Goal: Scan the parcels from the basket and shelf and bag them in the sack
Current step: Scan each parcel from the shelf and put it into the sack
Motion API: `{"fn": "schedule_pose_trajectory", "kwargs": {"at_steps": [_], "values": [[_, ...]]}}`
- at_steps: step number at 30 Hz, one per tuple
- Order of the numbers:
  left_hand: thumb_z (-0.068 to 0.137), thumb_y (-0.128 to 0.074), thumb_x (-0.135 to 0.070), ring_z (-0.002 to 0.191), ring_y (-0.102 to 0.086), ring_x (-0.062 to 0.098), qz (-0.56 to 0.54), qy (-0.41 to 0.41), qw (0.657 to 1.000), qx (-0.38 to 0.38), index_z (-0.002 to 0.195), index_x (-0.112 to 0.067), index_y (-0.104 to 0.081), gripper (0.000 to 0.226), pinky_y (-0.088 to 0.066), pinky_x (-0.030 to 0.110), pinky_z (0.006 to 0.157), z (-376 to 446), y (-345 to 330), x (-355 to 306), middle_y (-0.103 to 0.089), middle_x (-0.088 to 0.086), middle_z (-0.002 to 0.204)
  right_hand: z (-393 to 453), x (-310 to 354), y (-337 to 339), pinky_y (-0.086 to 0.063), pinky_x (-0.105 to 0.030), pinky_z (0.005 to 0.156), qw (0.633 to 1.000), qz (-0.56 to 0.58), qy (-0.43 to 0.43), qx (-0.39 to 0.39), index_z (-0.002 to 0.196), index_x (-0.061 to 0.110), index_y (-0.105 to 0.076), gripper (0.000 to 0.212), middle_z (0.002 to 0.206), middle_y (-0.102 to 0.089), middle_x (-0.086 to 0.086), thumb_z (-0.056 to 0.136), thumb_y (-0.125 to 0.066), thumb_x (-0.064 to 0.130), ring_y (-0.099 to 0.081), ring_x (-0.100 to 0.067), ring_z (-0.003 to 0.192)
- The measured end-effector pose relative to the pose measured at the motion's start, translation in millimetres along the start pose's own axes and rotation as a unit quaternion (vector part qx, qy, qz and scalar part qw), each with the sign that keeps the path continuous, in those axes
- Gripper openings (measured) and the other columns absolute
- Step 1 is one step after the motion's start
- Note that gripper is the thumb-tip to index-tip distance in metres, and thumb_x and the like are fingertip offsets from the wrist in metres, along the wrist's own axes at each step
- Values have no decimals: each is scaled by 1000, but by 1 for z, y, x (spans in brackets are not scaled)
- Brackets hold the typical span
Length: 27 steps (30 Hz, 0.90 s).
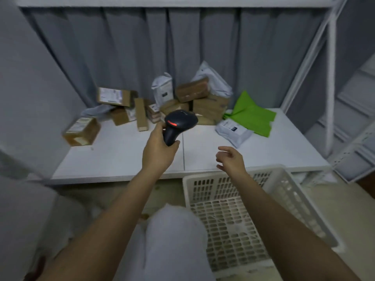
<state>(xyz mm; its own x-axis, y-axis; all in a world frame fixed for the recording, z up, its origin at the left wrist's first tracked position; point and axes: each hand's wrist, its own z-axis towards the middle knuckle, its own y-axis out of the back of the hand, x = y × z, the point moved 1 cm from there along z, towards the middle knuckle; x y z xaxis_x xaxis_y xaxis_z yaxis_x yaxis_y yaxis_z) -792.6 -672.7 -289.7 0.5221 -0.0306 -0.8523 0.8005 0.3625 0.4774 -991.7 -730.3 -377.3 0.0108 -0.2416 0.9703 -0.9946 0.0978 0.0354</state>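
Note:
My left hand (159, 148) grips the handle of a black barcode scanner (177, 124) with a red stripe, held above the white shelf (125, 159). My right hand (230, 158) hovers over the shelf's front edge with loosely curled fingers, holding nothing. Several brown cardboard parcels (200, 100) are piled at the back of the shelf, with another brown box (82, 131) at the left. A grey mailer bag (233, 131) and a green bag (253, 116) lie to the right. A white slotted basket (239, 207) stands on the floor below my right arm. The white sack (174, 240) sits beneath my arms.
Grey curtains (142, 53) hang behind the shelf. A white metal rack post (330, 78) rises at the right. Pale bulky material fills the lower left corner.

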Motion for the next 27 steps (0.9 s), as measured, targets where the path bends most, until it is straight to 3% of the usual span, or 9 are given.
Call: {"fn": "schedule_pose_trajectory", "kwargs": {"at_steps": [4,7,10,12,15,17,21,24,27], "values": [[86,-68,-16,86,-53,18,3,27,998,53,121,-20,-46,42,-41,30,73,54,-60,30,-53,-7,103,81,-31,28,-48,-39,75,993,-87,-18,-72,106,7,-61,17,79,-56,-5,90,-59,4,-54,-27,75],[86,-68,-13,84,-53,19,1,31,996,79,109,-22,-44,35,-40,29,69,92,-102,59,-53,-5,99,143,-53,36,-44,-32,75,980,-151,-23,-124,117,5,-59,29,96,-58,-8,89,-62,12,-56,-27,79],[85,-68,-12,81,-55,20,1,33,994,104,103,-23,-44,32,-40,27,64,128,-142,86,-55,-2,93,202,-74,39,-44,-35,87,963,-212,-17,-166,129,2,-53,44,117,-57,-17,90,-65,18,-59,-34,103],[84,-68,-12,77,-55,19,-4,38,992,120,102,-21,-46,30,-44,29,64,149,-164,103,-55,-5,86,237,-87,39,-41,-43,99,949,-250,-14,-193,138,2,-45,58,131,-51,-25,89,-67,24,-52,-42,119],[84,-68,-12,72,-54,11,-19,37,989,139,102,-20,-46,29,-44,26,64,171,-193,126,-54,-8,83,281,-101,36,-34,-44,105,925,-297,-49,-232,144,1,-30,73,140,-39,-25,90,-65,35,-41,-44,129],[84,-68,-11,72,-53,10,-29,33,988,147,103,-20,-47,29,-43,23,62,180,-205,139,-54,-8,83,303,-110,36,-34,-42,103,909,-320,-82,-253,140,0,-32,72,139,-41,-23,91,-63,42,-40,-41,130],[85,-67,-11,71,-52,7,-32,43,987,153,103,-21,-45,30,-40,17,60,181,-212,157,-52,-11,83,321,-122,41,-41,-38,89,892,-346,-73,-283,116,0,-60,40,123,-58,-23,95,-53,33,-50,-40,118],[86,-68,-11,70,-52,5,-34,57,987,147,102,-21,-46,29,-37,14,58,172,-204,163,-52,-12,83,303,-121,31,-38,-38,82,878,-372,-3,-301,106,0,-67,31,118,-55,-27,94,-54,25,-47,-42,114],[85,-69,-11,70,-53,6,-37,78,987,136,103,-20,-48,29,-38,16,58,158,-181,164,-54,-8,84,262,-121,10,-37,-40,82,823,-428,154,-340,87,6,-76,28,112,-57,-22,82,-64,31,-43,-38,107]]}}
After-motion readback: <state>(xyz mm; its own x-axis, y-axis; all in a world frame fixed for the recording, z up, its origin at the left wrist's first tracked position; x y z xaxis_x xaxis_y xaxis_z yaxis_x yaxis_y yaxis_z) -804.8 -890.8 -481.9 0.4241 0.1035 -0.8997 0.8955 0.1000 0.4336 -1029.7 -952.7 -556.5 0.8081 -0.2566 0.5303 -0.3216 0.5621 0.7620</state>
